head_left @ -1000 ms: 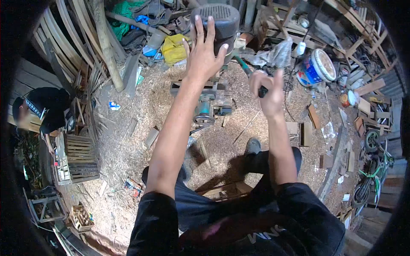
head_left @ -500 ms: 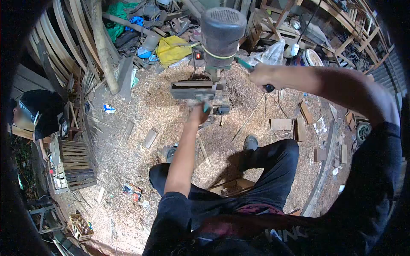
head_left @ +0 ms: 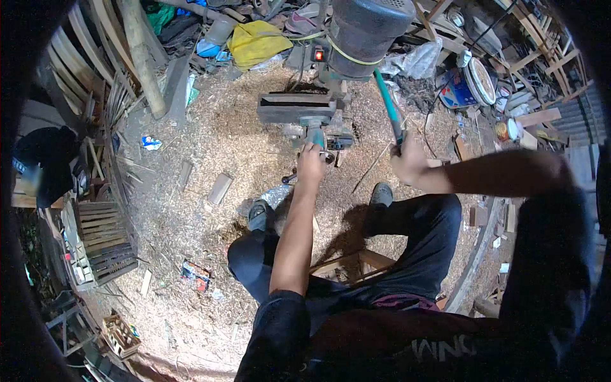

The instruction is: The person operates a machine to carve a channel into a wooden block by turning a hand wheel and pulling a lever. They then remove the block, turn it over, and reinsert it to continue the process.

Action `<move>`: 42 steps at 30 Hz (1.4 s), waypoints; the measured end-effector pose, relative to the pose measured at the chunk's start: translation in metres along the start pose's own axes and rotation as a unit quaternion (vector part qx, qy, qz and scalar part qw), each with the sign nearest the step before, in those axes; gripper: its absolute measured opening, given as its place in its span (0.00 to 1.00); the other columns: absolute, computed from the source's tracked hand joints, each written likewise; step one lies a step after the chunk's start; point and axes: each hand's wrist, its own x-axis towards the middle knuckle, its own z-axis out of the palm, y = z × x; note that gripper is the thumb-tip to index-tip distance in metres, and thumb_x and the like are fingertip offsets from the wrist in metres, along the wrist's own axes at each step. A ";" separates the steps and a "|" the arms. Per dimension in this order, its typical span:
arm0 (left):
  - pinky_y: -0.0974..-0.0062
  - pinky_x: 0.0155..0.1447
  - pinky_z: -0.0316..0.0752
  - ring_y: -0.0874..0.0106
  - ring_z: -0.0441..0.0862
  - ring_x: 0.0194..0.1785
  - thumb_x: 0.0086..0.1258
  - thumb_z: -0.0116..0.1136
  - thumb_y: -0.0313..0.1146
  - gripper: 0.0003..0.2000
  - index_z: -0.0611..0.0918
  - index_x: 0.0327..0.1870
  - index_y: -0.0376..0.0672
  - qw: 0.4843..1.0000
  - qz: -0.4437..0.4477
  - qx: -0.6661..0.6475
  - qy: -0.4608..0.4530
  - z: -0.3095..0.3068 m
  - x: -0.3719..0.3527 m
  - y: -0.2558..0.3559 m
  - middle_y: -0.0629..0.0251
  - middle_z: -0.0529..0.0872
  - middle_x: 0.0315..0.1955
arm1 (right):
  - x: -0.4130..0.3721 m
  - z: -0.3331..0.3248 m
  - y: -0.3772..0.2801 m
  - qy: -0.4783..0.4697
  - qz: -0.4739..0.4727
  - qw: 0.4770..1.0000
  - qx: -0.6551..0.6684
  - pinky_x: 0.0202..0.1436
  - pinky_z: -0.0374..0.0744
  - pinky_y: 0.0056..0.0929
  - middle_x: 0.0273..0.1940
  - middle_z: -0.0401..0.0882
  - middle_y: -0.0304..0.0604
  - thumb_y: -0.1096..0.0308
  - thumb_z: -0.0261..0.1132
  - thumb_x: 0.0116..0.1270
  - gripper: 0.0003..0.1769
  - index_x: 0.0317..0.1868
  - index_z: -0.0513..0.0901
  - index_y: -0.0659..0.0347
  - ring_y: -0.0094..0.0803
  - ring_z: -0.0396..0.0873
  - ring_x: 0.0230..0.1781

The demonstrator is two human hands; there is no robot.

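Note:
A bench machine with a big dark motor housing [head_left: 369,35] stands in front of me, its red switch [head_left: 319,56] lit. My right hand [head_left: 410,162] is closed around the lower end of its long green lever [head_left: 386,99], which slants down toward me. Below the motor sits a greyish, box-like piece [head_left: 296,114] with a long dark slot along its top. My left hand [head_left: 310,164] wraps the near end of a teal-and-grey handle-like part [head_left: 314,135] just in front of that piece. A small crank with a dark knob [head_left: 289,179] shows beside my left wrist.
Wood shavings [head_left: 191,210] cover the floor, with an offcut [head_left: 220,188] on them. A yellow cloth [head_left: 256,44] and a paint bucket [head_left: 468,86] lie beyond the machine. Another person [head_left: 48,162] is at the left, near a slatted crate [head_left: 105,235]. A wooden box [head_left: 375,260] lies between my legs.
My right hand has come down and toward me, swinging the green lever with it. My left hand stays by the front of the machine. The camera view has shifted.

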 end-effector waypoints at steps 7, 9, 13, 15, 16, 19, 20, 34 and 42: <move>0.57 0.59 0.72 0.51 0.76 0.53 0.60 0.64 0.27 0.11 0.82 0.43 0.35 1.000 -0.002 0.012 -0.004 -0.003 -0.003 0.007 0.51 0.80 0.43 | -0.019 0.091 0.023 0.051 -0.024 0.988 0.141 0.41 0.77 0.55 0.34 0.80 0.65 0.69 0.59 0.65 0.27 0.61 0.62 0.70 0.64 0.80 0.35; 0.57 0.58 0.72 0.50 0.76 0.52 0.60 0.64 0.27 0.12 0.82 0.44 0.34 1.000 -0.017 0.016 -0.008 -0.005 -0.002 0.009 0.50 0.80 0.43 | -0.018 0.114 0.024 0.041 0.021 0.986 0.160 0.41 0.77 0.56 0.36 0.79 0.67 0.69 0.58 0.67 0.31 0.67 0.58 0.71 0.65 0.80 0.35; 0.55 0.56 0.72 0.49 0.75 0.50 0.59 0.63 0.26 0.11 0.82 0.42 0.35 1.000 -0.004 -0.011 0.001 -0.006 -0.001 0.010 0.50 0.80 0.41 | -0.012 0.152 0.035 0.053 0.041 0.982 0.178 0.43 0.75 0.59 0.39 0.77 0.72 0.67 0.57 0.68 0.32 0.69 0.58 0.68 0.68 0.78 0.40; 0.55 0.55 0.72 0.49 0.76 0.49 0.58 0.63 0.25 0.10 0.82 0.42 0.36 1.000 0.001 -0.016 0.006 -0.007 -0.001 0.010 0.50 0.80 0.41 | -0.007 0.173 0.045 0.083 0.013 0.982 0.171 0.44 0.75 0.59 0.43 0.77 0.74 0.66 0.57 0.68 0.34 0.71 0.55 0.68 0.68 0.78 0.39; 0.54 0.55 0.72 0.49 0.76 0.48 0.58 0.63 0.24 0.10 0.82 0.41 0.36 1.000 0.002 -0.011 0.008 -0.007 0.000 0.011 0.50 0.80 0.40 | -0.005 0.179 0.045 0.080 0.011 0.981 0.178 0.44 0.75 0.59 0.43 0.77 0.73 0.66 0.57 0.68 0.35 0.71 0.55 0.68 0.68 0.78 0.39; 0.54 0.54 0.72 0.49 0.76 0.47 0.58 0.63 0.23 0.09 0.82 0.40 0.37 1.000 0.013 -0.006 0.019 -0.005 0.000 0.010 0.51 0.80 0.39 | 0.003 0.201 0.049 0.083 0.023 0.977 0.197 0.42 0.76 0.59 0.43 0.78 0.71 0.67 0.57 0.68 0.35 0.71 0.55 0.66 0.68 0.78 0.38; 0.55 0.53 0.72 0.48 0.76 0.47 0.57 0.63 0.22 0.09 0.82 0.40 0.37 0.999 0.018 -0.011 0.024 -0.003 -0.002 0.008 0.51 0.80 0.39 | 0.002 0.207 0.048 0.110 0.012 0.976 0.188 0.40 0.77 0.59 0.41 0.78 0.70 0.67 0.57 0.68 0.35 0.72 0.54 0.64 0.67 0.79 0.37; 0.63 0.71 0.66 0.50 0.70 0.67 0.63 0.63 0.28 0.30 0.69 0.68 0.43 0.998 0.039 -0.003 -0.054 -0.027 -0.033 -0.001 0.47 0.73 0.64 | -0.019 0.128 0.034 0.197 -0.147 0.915 0.322 0.54 0.75 0.54 0.54 0.72 0.71 0.74 0.58 0.66 0.29 0.67 0.62 0.69 0.65 0.76 0.52; 0.63 0.72 0.64 0.49 0.69 0.69 0.65 0.62 0.34 0.32 0.66 0.71 0.39 0.989 -0.094 0.026 -0.111 -0.050 -0.050 0.009 0.43 0.71 0.65 | 0.032 -0.132 -0.021 -0.024 -0.086 0.835 0.544 0.38 0.80 0.34 0.41 0.81 0.48 0.50 0.53 0.73 0.23 0.49 0.79 0.63 0.32 0.80 0.35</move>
